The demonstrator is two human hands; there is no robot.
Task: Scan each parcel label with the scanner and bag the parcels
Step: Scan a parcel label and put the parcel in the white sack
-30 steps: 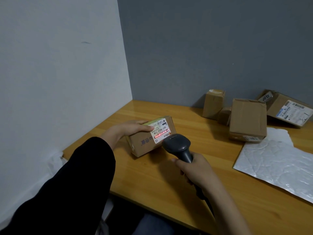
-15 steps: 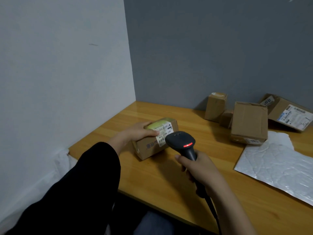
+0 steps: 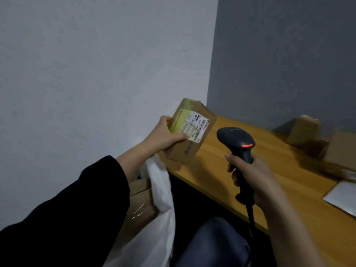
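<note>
My left hand (image 3: pixel 165 134) grips a small cardboard parcel (image 3: pixel 200 120) with a white label and yellow-green tape, lifted off the wooden table (image 3: pixel 289 176) and held tilted over its left end. Below it hangs a white plastic bag (image 3: pixel 161 197) with brown boxes inside. My right hand (image 3: pixel 250 176) holds the black handheld scanner (image 3: pixel 236 141) by its grip, upright above the table, a red light showing on its head. The scanner's cable runs down past my knee.
Several more cardboard parcels (image 3: pixel 304 132) lie blurred at the back right of the table against the grey wall. A silver mailer sheet (image 3: pixel 342 197) lies at the right edge. A white wall stands close on the left.
My left hand has lifted the parcel off the table and carried it left, over the table's end above the bag. The scanner has pulled back from the label; the view swung left.
</note>
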